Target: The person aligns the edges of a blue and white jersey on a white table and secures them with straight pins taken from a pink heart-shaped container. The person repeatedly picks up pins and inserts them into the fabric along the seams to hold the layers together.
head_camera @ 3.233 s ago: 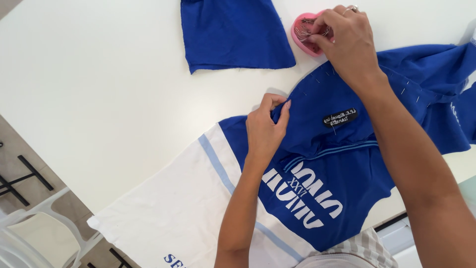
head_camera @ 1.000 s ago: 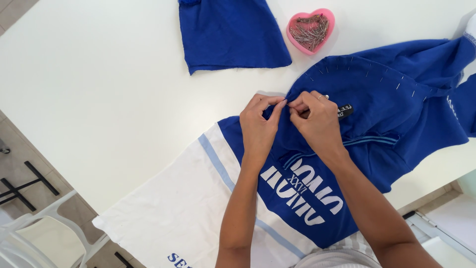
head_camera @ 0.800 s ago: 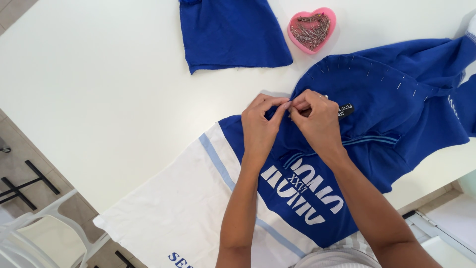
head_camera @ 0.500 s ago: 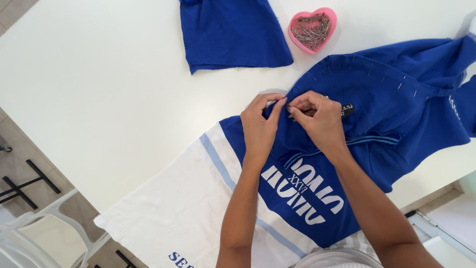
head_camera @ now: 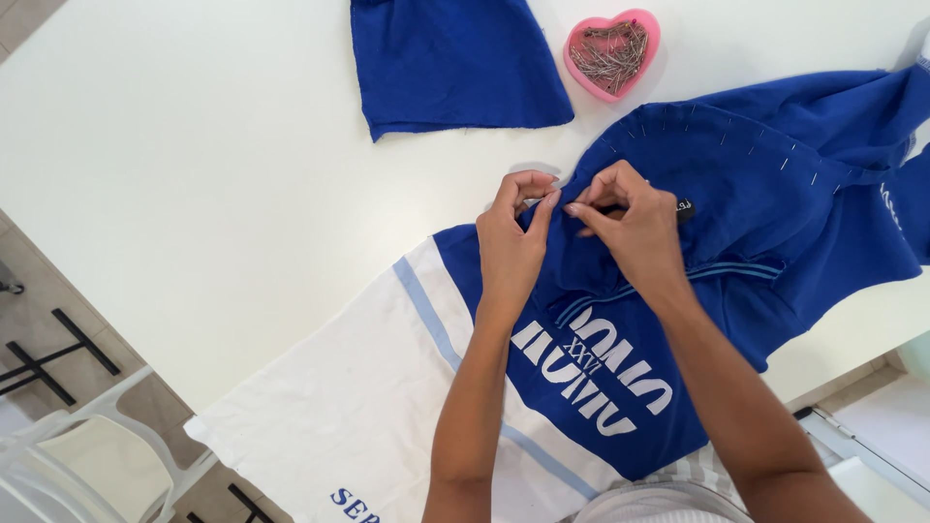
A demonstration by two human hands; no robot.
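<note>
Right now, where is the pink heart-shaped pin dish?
In the head view, the pink heart-shaped pin dish sits on the white table at upper right, between the loose blue fabric piece and the pinned blue garment.

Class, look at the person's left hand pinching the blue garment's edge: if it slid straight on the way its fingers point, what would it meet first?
Probably bare white table first, then the separate blue fabric piece. The left hand points up-frame, away from the person; depth is unclear.

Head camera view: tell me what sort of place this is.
Probably a sewing or tailoring workspace. A wide white table carries a blue and white fabric garment with pins along its curved edge, a separate blue fabric piece, and a pink heart-shaped dish of pins.
</note>
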